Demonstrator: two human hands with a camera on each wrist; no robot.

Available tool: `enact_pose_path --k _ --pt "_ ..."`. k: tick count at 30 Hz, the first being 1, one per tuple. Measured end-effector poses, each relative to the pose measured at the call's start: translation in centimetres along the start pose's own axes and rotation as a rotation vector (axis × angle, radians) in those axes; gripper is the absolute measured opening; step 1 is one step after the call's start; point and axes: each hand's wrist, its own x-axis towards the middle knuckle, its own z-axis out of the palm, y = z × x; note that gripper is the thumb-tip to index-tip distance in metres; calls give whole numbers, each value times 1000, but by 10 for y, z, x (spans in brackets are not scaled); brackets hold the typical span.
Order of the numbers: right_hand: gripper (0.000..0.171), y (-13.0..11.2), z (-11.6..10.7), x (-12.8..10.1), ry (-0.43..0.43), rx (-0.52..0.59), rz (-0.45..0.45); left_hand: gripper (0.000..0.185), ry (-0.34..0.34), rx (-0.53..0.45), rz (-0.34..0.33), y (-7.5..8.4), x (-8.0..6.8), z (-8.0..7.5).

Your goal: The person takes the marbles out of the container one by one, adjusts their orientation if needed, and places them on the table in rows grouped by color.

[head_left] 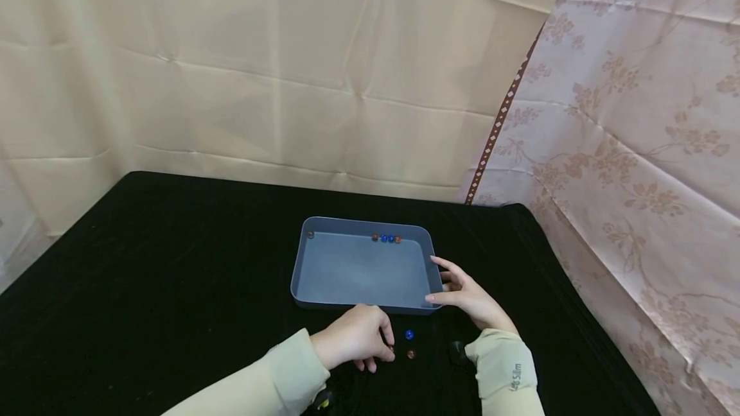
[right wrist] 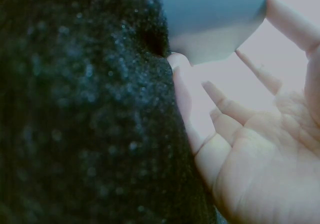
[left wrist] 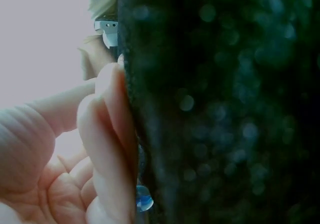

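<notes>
My left hand [head_left: 358, 338] is low over the black cloth in front of the tray, its thumb and forefinger pinching a small brownish marble [head_left: 391, 348], mostly hidden by the fingers. Just right of those fingertips lie a blue marble [head_left: 409, 334] and a reddish-brown marble [head_left: 411, 354]. A grey-blue rectangular tray [head_left: 364, 275] holds several marbles: a short row of blue [head_left: 387, 238] and brown ones along its back wall and one brown marble [head_left: 310, 235] in the back left corner. At the tray's right side, my right hand [head_left: 465, 294] touches the rim with spread fingers.
Black cloth [head_left: 173, 287] covers the table. Behind it hangs a cream curtain [head_left: 260, 82], and a pink floral curtain [head_left: 647, 146] hangs along the right. A dark wrist device [head_left: 458, 353] sits by the right sleeve.
</notes>
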Motion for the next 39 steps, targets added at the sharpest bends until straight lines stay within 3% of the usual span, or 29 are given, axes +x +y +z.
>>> enact_pose_path --k 15,26,31,39 --pt "76 -1 1 -1 9 -8 6 13 7 -27 34 1 -3 -7" --pt "76 -1 1 -1 13 -10 6 14 50 -141 132 14 1 -44" --pt "76 0 1 0 28 -26 19 22 129 -173 190 19 6 -61" --pt "77 -1 0 -1 8 -22 4 24 228 -232 202 26 15 -82"
